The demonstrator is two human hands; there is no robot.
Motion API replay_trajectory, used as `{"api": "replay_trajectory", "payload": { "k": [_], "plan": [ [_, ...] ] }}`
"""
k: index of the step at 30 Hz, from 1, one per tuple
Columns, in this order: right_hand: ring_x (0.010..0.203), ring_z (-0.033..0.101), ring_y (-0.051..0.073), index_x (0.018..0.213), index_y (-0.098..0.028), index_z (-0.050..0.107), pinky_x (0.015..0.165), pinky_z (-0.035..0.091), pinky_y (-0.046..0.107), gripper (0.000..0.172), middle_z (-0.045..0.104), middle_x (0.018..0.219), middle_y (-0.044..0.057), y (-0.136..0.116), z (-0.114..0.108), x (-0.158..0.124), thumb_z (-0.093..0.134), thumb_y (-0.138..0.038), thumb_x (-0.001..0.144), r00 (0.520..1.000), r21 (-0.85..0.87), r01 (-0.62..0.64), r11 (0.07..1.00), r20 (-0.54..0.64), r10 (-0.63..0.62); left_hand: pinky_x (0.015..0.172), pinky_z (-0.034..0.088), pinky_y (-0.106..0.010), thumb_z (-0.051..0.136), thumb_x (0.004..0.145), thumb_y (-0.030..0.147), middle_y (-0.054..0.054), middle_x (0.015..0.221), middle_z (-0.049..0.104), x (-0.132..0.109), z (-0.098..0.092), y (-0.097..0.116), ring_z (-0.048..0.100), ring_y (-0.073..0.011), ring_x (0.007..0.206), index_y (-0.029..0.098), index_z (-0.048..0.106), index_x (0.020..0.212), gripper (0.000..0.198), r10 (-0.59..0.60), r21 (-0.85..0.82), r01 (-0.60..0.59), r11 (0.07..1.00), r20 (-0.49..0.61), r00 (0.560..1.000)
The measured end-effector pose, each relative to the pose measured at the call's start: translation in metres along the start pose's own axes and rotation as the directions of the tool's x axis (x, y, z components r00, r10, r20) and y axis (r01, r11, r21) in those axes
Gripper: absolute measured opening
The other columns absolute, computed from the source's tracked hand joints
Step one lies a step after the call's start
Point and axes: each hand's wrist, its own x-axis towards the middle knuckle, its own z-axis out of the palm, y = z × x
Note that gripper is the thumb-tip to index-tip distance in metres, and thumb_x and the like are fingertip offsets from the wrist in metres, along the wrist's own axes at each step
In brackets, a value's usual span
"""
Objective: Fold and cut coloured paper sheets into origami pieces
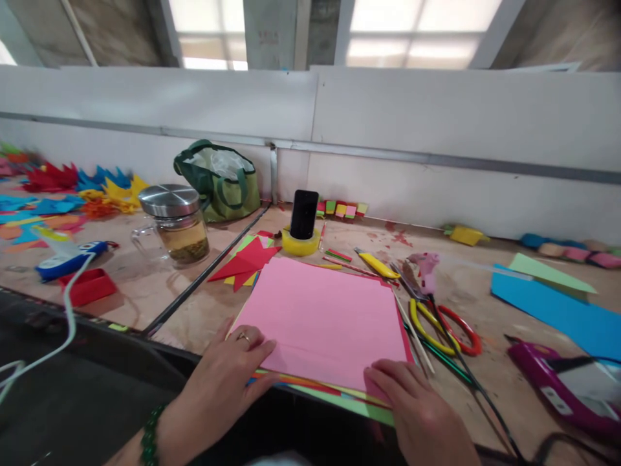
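Note:
A stack of coloured paper (330, 317) lies before me at the table's front edge, a pink sheet on top and green, yellow, orange and blue edges showing beneath. My left hand (237, 369), with a ring and a green bead bracelet, grips its near left corner, fingers on top and thumb at the front edge. At the near right corner my right hand (412, 401) holds the stack with curled fingers; its thumb is hidden. Just beyond the stack's left side are red star-shaped paper pieces (250, 259).
To the right lie scissors (468, 330), a yellow cutter (378, 265), a pink glue gun (427, 272), its cord and a purple tool (557, 382). A phone (305, 213) stands in a yellow tape roll (301, 243). Further left are a glass tea mug (182, 233) and green bag (237, 188).

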Motion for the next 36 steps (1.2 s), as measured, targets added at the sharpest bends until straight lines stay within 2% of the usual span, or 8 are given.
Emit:
{"api": "replay_trajectory", "payload": {
  "k": [5,8,12,14,20,27,31,36],
  "plan": [
    [0.086,0.065,0.018,0.093,-0.023,0.066,0.072,0.054,0.029,0.035,0.069,0.092,0.005,-0.003,-0.019,-0.012,0.039,-0.004,0.083,0.994,0.038,-0.112,0.993,0.009,0.112,0.103,0.034,-0.054,0.058,0.087,0.028,-0.005,0.100,0.068,-0.004,0.009,-0.006,0.063,-0.0258,0.096,0.028,0.067,0.110,0.025,0.061,0.048,-0.057,0.997,-0.077,0.995],
    [0.082,0.065,0.017,0.087,-0.023,0.065,0.069,0.053,0.028,0.030,0.068,0.088,0.004,0.012,-0.036,-0.017,0.040,-0.007,0.085,0.976,0.034,-0.217,0.976,0.029,0.216,0.100,0.035,-0.054,0.053,0.088,0.032,-0.005,0.099,0.069,-0.003,0.015,-0.017,0.063,-0.0271,0.095,0.030,0.067,0.110,0.026,0.122,0.079,-0.114,0.990,-0.111,0.986],
    [0.086,0.066,0.021,0.105,-0.019,0.063,0.072,0.052,0.033,0.025,0.069,0.096,0.008,0.046,-0.050,-0.010,0.043,-0.017,0.090,0.918,-0.226,-0.396,0.890,-0.112,0.380,0.095,0.039,-0.052,0.054,0.088,0.041,-0.003,0.093,0.070,0.012,0.009,-0.016,0.064,-0.0272,0.090,0.030,0.069,0.103,0.024,0.196,0.098,-0.189,0.977,-0.070,0.978],
    [0.080,0.067,0.022,0.098,-0.020,0.066,0.065,0.051,0.033,0.021,0.071,0.091,0.008,0.057,-0.049,-0.001,0.047,-0.022,0.090,0.891,-0.365,-0.446,0.817,-0.093,0.445,0.092,0.042,-0.050,0.053,0.088,0.039,-0.004,0.095,0.069,0.023,0.001,-0.003,0.063,-0.0267,0.091,0.029,0.070,0.102,0.024,0.218,0.080,-0.213,0.974,-0.050,0.975],
    [0.062,0.064,0.023,0.073,-0.024,0.065,0.047,0.041,0.030,0.009,0.067,0.072,0.006,0.068,-0.036,0.006,0.061,-0.024,0.080,0.881,-0.473,-0.434,0.767,-0.044,0.471,0.086,0.051,-0.041,0.052,0.089,0.028,-0.009,0.113,0.066,0.046,-0.011,0.039,0.061,-0.0264,0.104,0.026,0.067,0.111,0.027,0.241,-0.007,-0.241,0.971,0.042,0.970],
    [0.064,0.060,0.023,0.064,-0.025,0.057,0.050,0.041,0.031,0.017,0.061,0.066,0.005,0.081,-0.045,-0.015,0.053,-0.018,0.079,0.908,-0.504,-0.388,0.772,-0.066,0.413,0.092,0.049,-0.041,0.060,0.085,0.030,-0.011,0.127,0.059,0.056,-0.015,0.037,0.057,-0.0278,0.114,0.026,0.062,0.117,0.033,0.316,-0.062,-0.310,0.949,0.152,0.937],
    [0.072,0.062,0.025,0.069,-0.024,0.057,0.057,0.044,0.033,0.009,0.064,0.073,0.006,0.084,-0.049,-0.011,0.055,-0.017,0.074,0.903,-0.499,-0.386,0.776,-0.032,0.428,0.087,0.048,-0.036,0.059,0.085,0.039,-0.010,0.119,0.059,0.094,-0.024,0.025,0.058,-0.0258,0.109,0.024,0.066,0.105,0.026,0.349,-0.112,-0.331,0.937,0.225,0.910],
    [0.069,0.063,0.026,0.067,-0.023,0.058,0.057,0.043,0.034,0.010,0.063,0.070,0.007,0.084,-0.049,-0.010,0.055,-0.017,0.074,0.846,-0.504,-0.441,0.743,0.043,0.531,0.085,0.044,-0.035,0.074,0.070,0.047,-0.013,0.115,0.055,0.167,-0.003,0.004,0.054,-0.0301,0.108,0.018,0.065,0.099,0.042,0.290,-0.121,-0.266,0.956,0.281,0.915]
  ]
}}
